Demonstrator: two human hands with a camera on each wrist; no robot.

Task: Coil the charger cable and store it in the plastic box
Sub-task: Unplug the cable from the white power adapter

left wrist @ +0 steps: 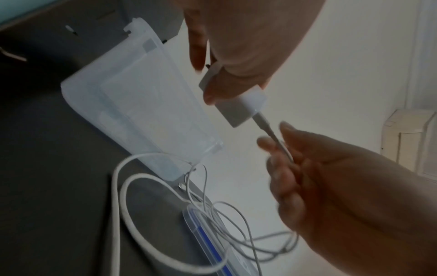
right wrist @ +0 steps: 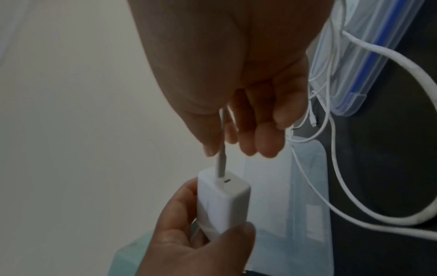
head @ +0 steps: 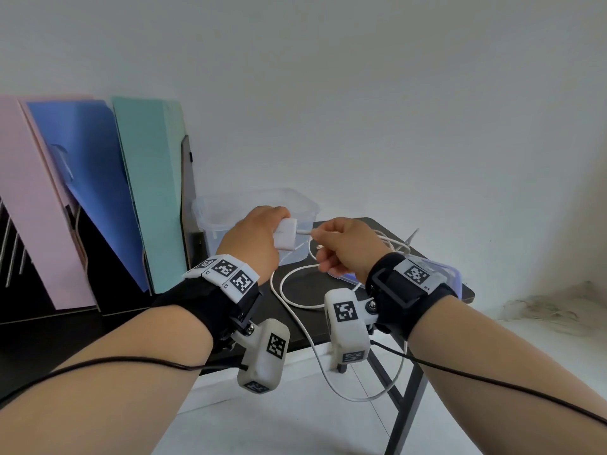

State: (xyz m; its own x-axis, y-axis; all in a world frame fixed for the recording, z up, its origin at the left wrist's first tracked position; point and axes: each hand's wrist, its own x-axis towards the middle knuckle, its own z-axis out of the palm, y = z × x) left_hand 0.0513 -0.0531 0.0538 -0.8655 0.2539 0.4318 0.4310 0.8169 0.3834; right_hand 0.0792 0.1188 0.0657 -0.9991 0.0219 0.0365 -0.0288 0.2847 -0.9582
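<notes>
The left hand [head: 254,238] is wrapped round the white charger block [head: 286,233], thumb on one side and fingers [right wrist: 182,201] on the other, holding it in the air just in front of the clear plastic box [head: 230,208]. The right hand [head: 348,247] pinches the cable [head: 295,290] a little way out from the block, thumb and forefinger closed on it where it leaves the plug [left wrist: 261,119], the other fingers curled loosely behind. The plug looks seated in the block, though the right wrist view is too blurred to be sure.

From the right hand the cable drops onto the dark bench [head: 295,326], makes one wide loose loop there and sags over the front edge before climbing back. A thinner white cord [left wrist: 227,214] lies tangled on the box lid [head: 455,274] at the right end of the bench.

This looks like the very start: the cable's end is in hand, but no coil has been wound. The next move calls either for pulling the plug straight out of the block, or for keeping the block steady while the right hand gathers the slack into even loops small enough for the open box
</notes>
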